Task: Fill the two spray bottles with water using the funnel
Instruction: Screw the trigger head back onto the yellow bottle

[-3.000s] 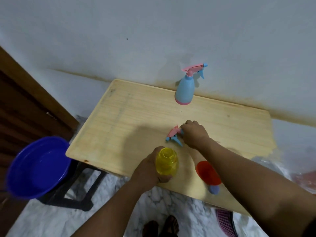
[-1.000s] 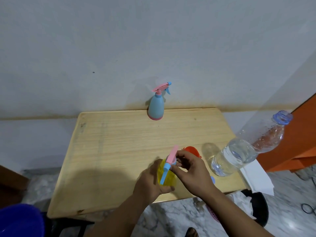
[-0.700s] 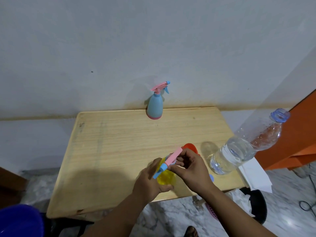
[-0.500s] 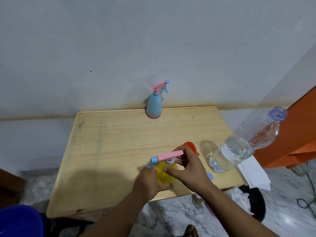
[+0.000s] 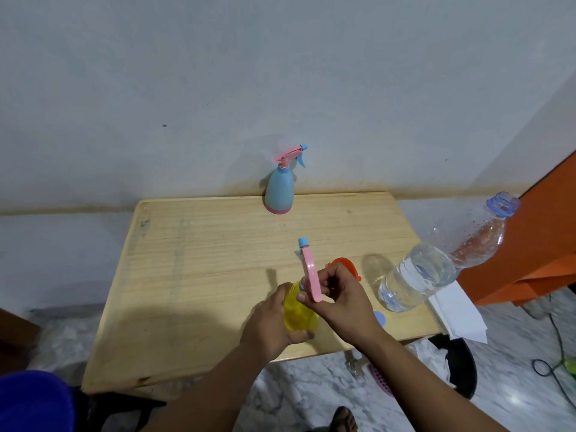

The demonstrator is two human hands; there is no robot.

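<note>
1. The left hand (image 5: 271,325) wraps its fingers round the body of the yellow spray bottle (image 5: 299,310), which stands near the front edge of the table (image 5: 202,260), right of its middle. I take this grip as bracing the bottle upright against twisting.
2. The right hand (image 5: 339,294) pinches the pink spray head (image 5: 310,271) at the bottle's neck, fingers curled round it. The nozzle points toward the back edge. This looks like the head being screwed on or off; I cannot tell which from this view.
3. The orange funnel (image 5: 344,265) sits just behind the right hand, largely hidden, near enough to reach.
4. The water bottle (image 5: 436,269) stands at the right edge with its cap off and partly full, ready for pouring. The small blue cap (image 5: 380,318) lies near the front right corner.
5. The blue spray bottle (image 5: 280,190) stands at the back edge with its head on, well apart from the hands. Whether it holds water I cannot tell.
</note>
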